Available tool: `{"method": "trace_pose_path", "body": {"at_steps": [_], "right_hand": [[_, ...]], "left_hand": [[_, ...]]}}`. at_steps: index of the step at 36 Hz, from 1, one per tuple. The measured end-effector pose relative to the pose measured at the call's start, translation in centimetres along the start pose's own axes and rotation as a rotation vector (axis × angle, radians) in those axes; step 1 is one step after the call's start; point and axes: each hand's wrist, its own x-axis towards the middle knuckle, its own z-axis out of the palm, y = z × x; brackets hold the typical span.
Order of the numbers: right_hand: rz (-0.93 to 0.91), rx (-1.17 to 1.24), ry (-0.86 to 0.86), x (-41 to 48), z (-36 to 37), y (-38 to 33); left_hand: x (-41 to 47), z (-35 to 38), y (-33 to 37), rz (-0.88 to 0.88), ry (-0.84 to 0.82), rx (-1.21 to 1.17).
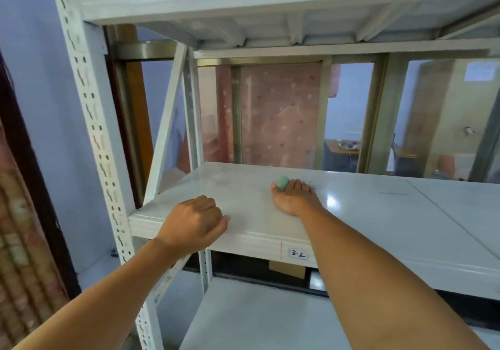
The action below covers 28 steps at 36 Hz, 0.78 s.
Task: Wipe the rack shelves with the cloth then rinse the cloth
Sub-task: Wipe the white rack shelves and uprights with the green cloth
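Now my right hand (293,196) is lying palm-down on the shelf (378,214), holding the green cloth (283,182) bunched between thumb and forefinger and pressing it to the shelf well back from the front. My left hand (193,222) is resting with fingers curled, holding nothing, on the shelf's front edge, near the rack upright (89,106). A "3-2" label (297,254) is sticking to the front lip.

The pale shelf (365,214) marked 3-2 carries a green cloth (283,183) under the right hand (293,198), and the left hand (193,221) at its front edge.
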Motion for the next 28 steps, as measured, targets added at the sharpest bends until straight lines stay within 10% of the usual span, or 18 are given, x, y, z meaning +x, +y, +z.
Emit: {"method": "trace_pose_path", "body": {"at_steps": [28], "right_hand": [[-0.111,0.025,-0.083,1.7,5.0,-23.9]], "left_hand": [[-5.6,-1.3,-8.1,-0.029,0.086,-0.074]]}}
